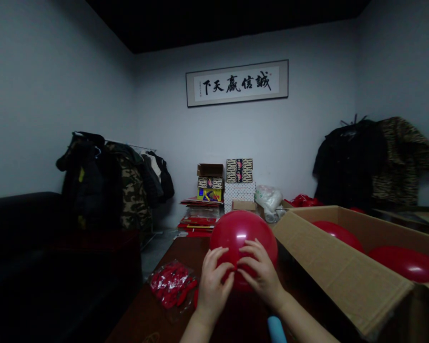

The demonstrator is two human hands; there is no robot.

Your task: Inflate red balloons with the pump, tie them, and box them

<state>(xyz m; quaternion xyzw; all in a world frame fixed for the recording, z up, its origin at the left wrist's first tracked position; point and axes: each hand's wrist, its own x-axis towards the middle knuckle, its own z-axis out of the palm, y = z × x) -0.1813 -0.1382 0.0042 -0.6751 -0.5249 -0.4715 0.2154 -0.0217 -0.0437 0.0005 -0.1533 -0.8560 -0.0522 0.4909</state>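
Observation:
An inflated red balloon (241, 233) floats just above the dark brown table (153, 309), held in front of me by both hands. My left hand (214, 283) curls round its near left side, fingertips pinching at the neck. My right hand (260, 271) presses on the near right side, fingers also closed at the neck where the two hands meet. A clear plastic bag of flat red balloons (171, 283) lies on the table left of my left hand. A light blue cylindrical object (277, 329) pokes up near my right forearm.
A large open cardboard box (343, 271) at the right holds inflated red balloons (407, 262). Stacked patterned boxes (239, 183) and red packets (196, 221) sit at the table's far end. Coats hang on a rack (121, 183) at left and on another at right. A dark sofa fills the left.

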